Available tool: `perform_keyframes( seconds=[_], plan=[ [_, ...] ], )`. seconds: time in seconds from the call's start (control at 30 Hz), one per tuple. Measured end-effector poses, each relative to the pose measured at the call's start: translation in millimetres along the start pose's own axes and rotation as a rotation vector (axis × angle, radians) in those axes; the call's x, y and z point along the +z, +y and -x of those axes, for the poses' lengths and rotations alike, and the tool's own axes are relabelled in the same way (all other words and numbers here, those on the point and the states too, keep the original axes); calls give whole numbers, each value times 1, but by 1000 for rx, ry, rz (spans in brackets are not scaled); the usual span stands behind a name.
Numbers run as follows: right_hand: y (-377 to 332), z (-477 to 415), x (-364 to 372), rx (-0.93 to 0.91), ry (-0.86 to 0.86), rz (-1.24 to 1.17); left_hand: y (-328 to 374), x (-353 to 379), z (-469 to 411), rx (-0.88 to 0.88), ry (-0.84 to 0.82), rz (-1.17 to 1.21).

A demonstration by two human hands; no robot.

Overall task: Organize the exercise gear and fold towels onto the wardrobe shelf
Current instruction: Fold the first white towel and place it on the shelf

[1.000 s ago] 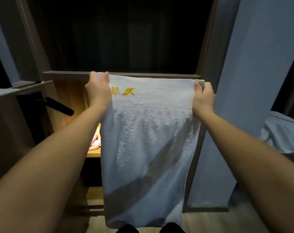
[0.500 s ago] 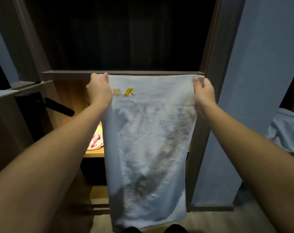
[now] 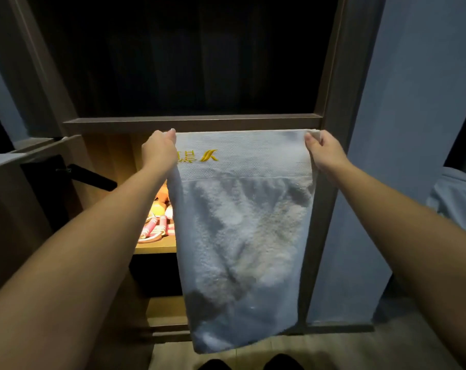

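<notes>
One white terry-cloth towel (image 3: 242, 236) hangs full length in front of the open brown wooden wardrobe (image 3: 192, 121), held up by its two top corners. Two bare hands do the holding; the left hand (image 3: 160, 153) has its fingers curled over the top left corner, the right hand (image 3: 325, 153) pinches the top right corner between thumb and fingers. The towel is a long rectangle; a flat woven band runs across its top, carrying one yellow embroidered mark (image 3: 208, 156), and below the band the pile is thick and looped; its lower edge hangs just above the pale wooden plank floor (image 3: 333, 351).

Behind the towel, to its left, one lit light-wood shelf (image 3: 154, 248) carries a small heap of pink striped and orange gear (image 3: 157, 228); the pieces are too blurred to count. One black bar-shaped handle (image 3: 93, 176) sticks out further left; one pale blue crumpled cloth (image 3: 456, 198) lies at the far right; two dark shoe tips (image 3: 216, 365) show at the bottom edge.
</notes>
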State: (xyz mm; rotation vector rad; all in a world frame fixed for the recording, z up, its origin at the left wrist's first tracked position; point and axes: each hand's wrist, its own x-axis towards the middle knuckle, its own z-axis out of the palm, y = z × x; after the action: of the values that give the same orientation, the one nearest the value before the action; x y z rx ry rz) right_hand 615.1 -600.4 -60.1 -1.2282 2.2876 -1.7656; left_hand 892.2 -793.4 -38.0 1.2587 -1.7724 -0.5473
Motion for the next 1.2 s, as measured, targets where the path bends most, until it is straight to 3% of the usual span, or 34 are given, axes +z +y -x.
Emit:
perform_keyframes(
  seconds=[0.17, 0.4, 0.67, 0.9, 1.2],
  plan=[
    [-11, 22, -18, -24, -92, -60, -6, -23, 22, 92, 18, 28],
    [10, 133, -46, 28, -212, -230, -68, -58, 107, 231, -125, 188],
    [-1, 251, -89, 47, -355, -371, -107, -112, 213, 173, -285, 446],
    [-58, 318, -134, -101, -359, -553, -80, -189, 284, 167, -338, 841],
    [-112, 377, -186, -278, -355, -611, -40, -262, 339, 305, -365, 1029]
  ],
)
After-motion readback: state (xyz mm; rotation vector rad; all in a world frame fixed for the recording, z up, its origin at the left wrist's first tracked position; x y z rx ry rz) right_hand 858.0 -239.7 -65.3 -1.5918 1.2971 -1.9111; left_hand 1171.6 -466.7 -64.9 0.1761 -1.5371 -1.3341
